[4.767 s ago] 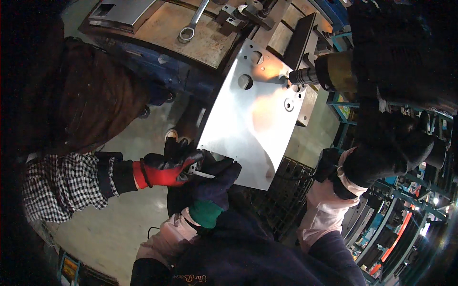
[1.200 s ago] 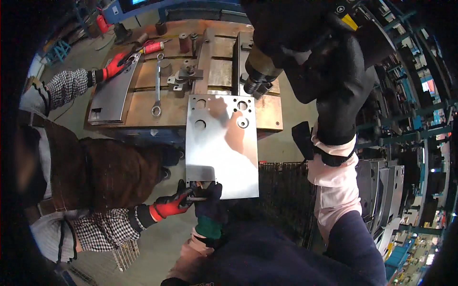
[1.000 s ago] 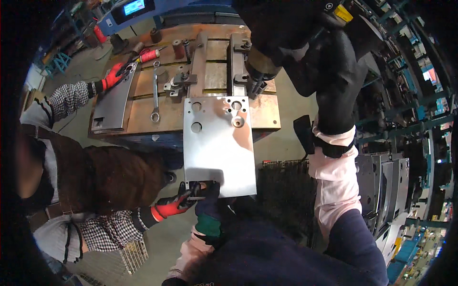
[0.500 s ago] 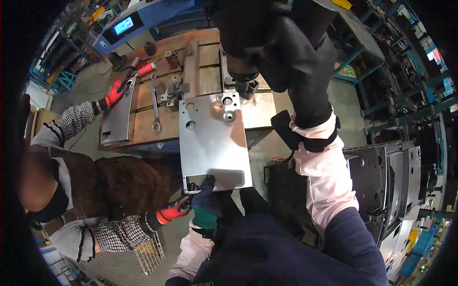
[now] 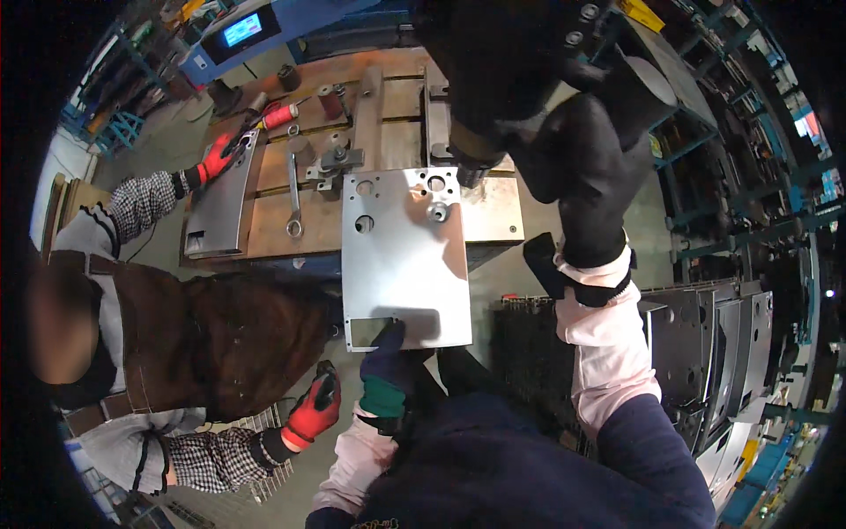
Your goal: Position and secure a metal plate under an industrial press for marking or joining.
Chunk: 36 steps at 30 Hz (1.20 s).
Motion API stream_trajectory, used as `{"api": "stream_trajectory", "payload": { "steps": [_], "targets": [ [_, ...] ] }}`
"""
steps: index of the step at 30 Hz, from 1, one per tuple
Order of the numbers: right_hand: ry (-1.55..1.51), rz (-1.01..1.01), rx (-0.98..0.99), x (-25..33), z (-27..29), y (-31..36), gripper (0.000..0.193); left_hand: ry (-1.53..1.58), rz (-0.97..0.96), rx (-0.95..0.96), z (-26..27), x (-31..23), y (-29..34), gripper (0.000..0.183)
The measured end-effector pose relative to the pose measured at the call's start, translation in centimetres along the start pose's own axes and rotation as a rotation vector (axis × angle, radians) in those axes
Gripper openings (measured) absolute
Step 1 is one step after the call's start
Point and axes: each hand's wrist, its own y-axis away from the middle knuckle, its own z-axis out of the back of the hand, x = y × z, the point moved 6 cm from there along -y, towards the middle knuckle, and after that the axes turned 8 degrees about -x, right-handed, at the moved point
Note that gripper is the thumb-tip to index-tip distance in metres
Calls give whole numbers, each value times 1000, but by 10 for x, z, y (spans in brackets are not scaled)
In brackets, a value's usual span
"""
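Note:
A silver sheet-metal panel with round holes and a rectangular cutout lies ahead of me, its far part over the worktable. My left hand, in a dark blue and green glove, grips its near edge beside the cutout. Near the panel's far right corner sits a small round metal collar. Above that corner hangs a dark machine head. My right hand, black-gloved, is raised with fingers curled at the machine's right side; what they wrap round is mostly hidden.
A co-worker's red-gloved hand rests on another metal panel; their other hand hangs low near my left arm. On the wooden worktable are a wrench and a clamp block. Metal panels stand at right.
The co-worker's nearer hand has drawn down and away from the panel's near left corner. My right hand has shifted right and slightly down. My left hand keeps its grip.

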Motion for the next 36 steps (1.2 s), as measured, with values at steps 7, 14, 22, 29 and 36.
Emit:
{"api": "stream_trajectory", "payload": {
  "steps": [7,14,22,29,36],
  "targets": [
    [-82,-105,-110,-18,6,17,34,-546,-434,91,12,-2,-3,58],
    [-7,34,39,21,-27,11,34,-975,-711,74,23,-5,-3,65],
    [381,168,-56,-31,-39,1,38,-1412,-1180,131,-16,-42,23,50],
    [409,233,-23,-68,-43,16,45,-1322,-872,-19,-13,-50,12,48],
    [218,130,15,-60,-56,14,47,-1120,-785,-28,-33,-72,28,33]
  ]
}}
